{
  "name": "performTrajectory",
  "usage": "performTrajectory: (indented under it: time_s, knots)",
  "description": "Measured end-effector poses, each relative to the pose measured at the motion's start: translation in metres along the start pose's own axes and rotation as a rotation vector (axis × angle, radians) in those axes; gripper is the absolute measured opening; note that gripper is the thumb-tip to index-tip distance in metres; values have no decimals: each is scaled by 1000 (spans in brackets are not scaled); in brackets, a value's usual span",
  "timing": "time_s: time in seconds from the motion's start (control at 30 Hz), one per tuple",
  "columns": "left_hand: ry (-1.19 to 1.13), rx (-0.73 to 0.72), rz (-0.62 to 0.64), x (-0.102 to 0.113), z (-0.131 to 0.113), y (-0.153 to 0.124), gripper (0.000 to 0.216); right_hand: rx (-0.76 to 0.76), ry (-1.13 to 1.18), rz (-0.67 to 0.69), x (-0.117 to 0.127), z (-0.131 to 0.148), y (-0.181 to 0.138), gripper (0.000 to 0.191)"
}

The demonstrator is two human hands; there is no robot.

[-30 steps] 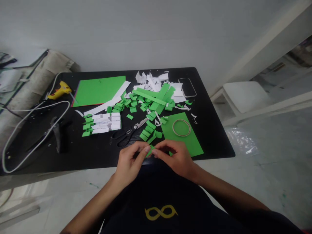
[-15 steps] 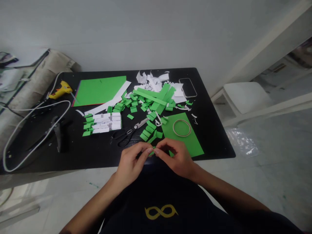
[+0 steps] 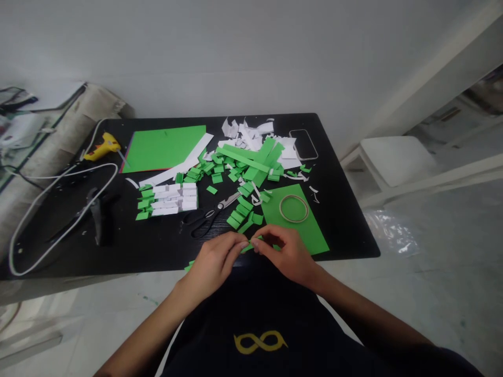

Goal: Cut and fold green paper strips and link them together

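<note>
At the table's front edge, my left hand (image 3: 218,256) and my right hand (image 3: 286,252) pinch one small piece of green paper (image 3: 250,246) between their fingertips. Part of the piece is hidden by the fingers. Just beyond the hands lie several folded green paper pieces (image 3: 240,213). Black-handled scissors (image 3: 212,212) rest to the left of these, blades pointing away to the right. Under the right hand's far side is a green sheet (image 3: 314,235) with a roll of tape (image 3: 294,208) lying flat on it. A bit of green paper (image 3: 189,265) shows beside my left wrist.
A block of white and green folded strips (image 3: 168,200) lies left of the scissors. Farther back are green sheets (image 3: 165,149), white paper scraps (image 3: 251,136), green strips (image 3: 259,162) and a phone-shaped outline (image 3: 303,145). A yellow glue gun (image 3: 104,146), white cable (image 3: 23,214) and black tool (image 3: 95,214) occupy the left.
The green piece shows more between my fingertips, and my hands have moved slightly apart. A green bit now shows by my left wrist. The view has shifted slightly.
</note>
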State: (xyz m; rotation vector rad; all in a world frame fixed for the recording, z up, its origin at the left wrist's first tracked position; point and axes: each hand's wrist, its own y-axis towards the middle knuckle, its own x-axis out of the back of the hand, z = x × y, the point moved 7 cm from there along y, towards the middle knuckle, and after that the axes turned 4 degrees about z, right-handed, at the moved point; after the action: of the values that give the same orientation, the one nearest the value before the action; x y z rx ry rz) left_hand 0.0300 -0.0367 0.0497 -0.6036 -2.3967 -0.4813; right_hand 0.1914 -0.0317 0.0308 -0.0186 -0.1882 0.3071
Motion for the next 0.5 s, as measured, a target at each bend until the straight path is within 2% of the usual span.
performTrajectory:
  time_s: [0.23, 0.5]
  knots:
    - [83, -51, 43, -2, 0, -1, 20, -30, 47, -14, 4, -4, -3, 13]
    - [114, -29, 96, -5, 5, -1, 22, -53, 91, -26, 10, -7, -4, 14]
